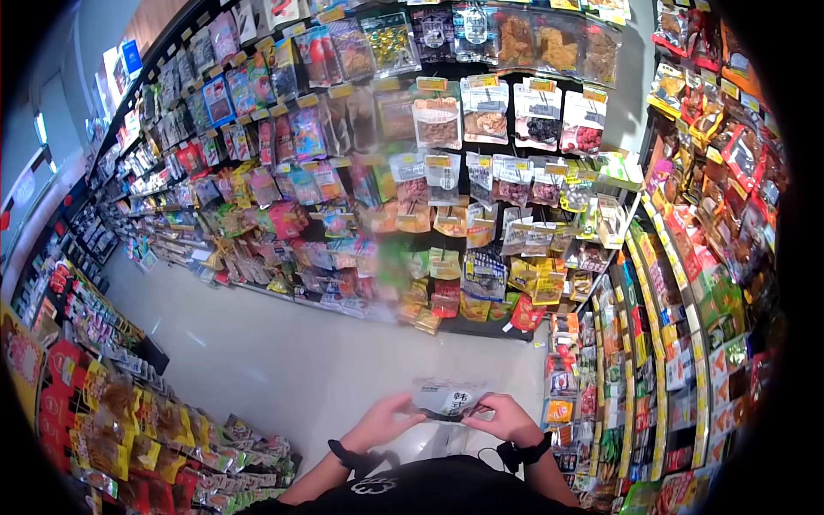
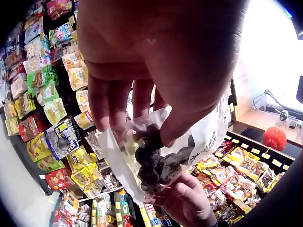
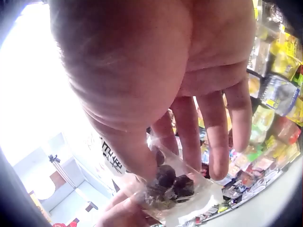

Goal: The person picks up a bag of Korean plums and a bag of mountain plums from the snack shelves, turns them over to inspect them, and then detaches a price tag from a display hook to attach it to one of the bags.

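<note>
A snack bag (image 1: pixel 442 396), white with black lettering, is stretched between both hands in front of the body. My left hand (image 1: pixel 384 422) pinches one end with the thumb, its other fingers reaching behind. At the opposite end my right hand (image 1: pixel 505 421) grips the bag with thumb and fingers. Through a clear panel, dark wrinkled pieces (image 2: pixel 150 161) show inside the bag in the left wrist view. The right wrist view shows the same dark pieces (image 3: pixel 168 182) beside the thumb, with long straight fingers (image 3: pixel 215 137) behind the bag.
Ahead rises a wall rack of hanging snack packets (image 1: pixel 485 112). Tiered shelves of packets (image 1: pixel 669 343) line the right side, and a display of yellow packets (image 1: pixel 112 412) stands at the lower left. Pale floor (image 1: pixel 257 352) runs between them.
</note>
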`<state>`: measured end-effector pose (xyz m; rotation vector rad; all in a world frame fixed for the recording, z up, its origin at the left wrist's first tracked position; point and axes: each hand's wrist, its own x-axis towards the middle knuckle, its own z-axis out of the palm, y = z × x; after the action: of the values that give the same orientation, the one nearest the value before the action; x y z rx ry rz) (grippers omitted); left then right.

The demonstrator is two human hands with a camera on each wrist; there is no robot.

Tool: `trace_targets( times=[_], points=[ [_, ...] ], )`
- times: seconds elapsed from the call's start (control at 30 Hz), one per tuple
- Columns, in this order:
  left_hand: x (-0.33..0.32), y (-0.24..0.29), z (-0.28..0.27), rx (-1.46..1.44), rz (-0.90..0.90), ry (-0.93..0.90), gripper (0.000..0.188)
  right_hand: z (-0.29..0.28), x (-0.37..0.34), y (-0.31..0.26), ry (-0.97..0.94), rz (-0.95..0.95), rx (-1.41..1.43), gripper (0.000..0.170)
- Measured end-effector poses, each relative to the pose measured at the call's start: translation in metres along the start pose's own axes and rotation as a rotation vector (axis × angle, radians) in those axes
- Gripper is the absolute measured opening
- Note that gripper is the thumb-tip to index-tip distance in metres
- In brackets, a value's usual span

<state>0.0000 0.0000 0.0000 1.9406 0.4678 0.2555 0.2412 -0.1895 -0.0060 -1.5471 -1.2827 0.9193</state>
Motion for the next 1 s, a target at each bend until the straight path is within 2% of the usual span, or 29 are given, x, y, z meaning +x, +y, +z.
trace_targets(
  times=[0.07, 0.1, 0.2, 0.27, 0.37, 0.53, 0.77, 0.83, 0.9, 0.93, 1.0],
  points=[
    [-0.012, 0.012, -0.014, 0.003, 0.027, 0.009, 0.033, 0.017, 0.003, -0.003, -0.031, -0.017, -0.013, 0.033],
    [0.086, 0.022, 0.015, -0.047, 0.073, 0.035, 0.033, -0.08, 0.037, 0.019, -0.04, -0.009, -0.084, 0.033],
    [0.106, 0.02, 0.004, 0.062, -0.007, 0.051, 0.031, -0.084, 0.065, 0.039, -0.041, -0.038, -0.162, 0.031],
    [0.125, 0.017, 0.009, -0.085, 0.03, 0.076, 0.037, -0.099, 0.078, 0.039, 0.005, -0.057, -0.125, 0.031],
    [0.155, 0.002, 0.01, -0.128, -0.018, 0.088, 0.029, -0.117, 0.106, 0.056, -0.05, -0.019, -0.247, 0.03],
    [0.211, -0.007, -0.013, -0.141, -0.074, 0.047, 0.03, -0.142, 0.155, 0.063, -0.041, 0.02, -0.166, 0.031],
    [0.312, -0.043, -0.051, -0.146, -0.052, 0.042, 0.026, -0.179, 0.243, 0.086, 0.073, -0.024, -0.137, 0.03],
    [0.348, -0.06, -0.067, -0.169, -0.06, 0.017, 0.023, -0.196, 0.275, 0.085, 0.043, 0.026, -0.165, 0.03],
    [0.383, -0.072, -0.084, -0.243, -0.022, 0.026, 0.021, -0.206, 0.312, 0.095, 0.088, -0.003, -0.054, 0.028],
    [0.403, -0.076, -0.089, -0.321, -0.048, 0.075, 0.018, -0.214, 0.328, 0.087, 0.088, 0.041, -0.012, 0.029],
    [0.44, -0.066, -0.116, -0.269, -0.046, 0.09, 0.018, -0.23, 0.37, 0.084, 0.11, 0.038, -0.052, 0.03]
  ],
)
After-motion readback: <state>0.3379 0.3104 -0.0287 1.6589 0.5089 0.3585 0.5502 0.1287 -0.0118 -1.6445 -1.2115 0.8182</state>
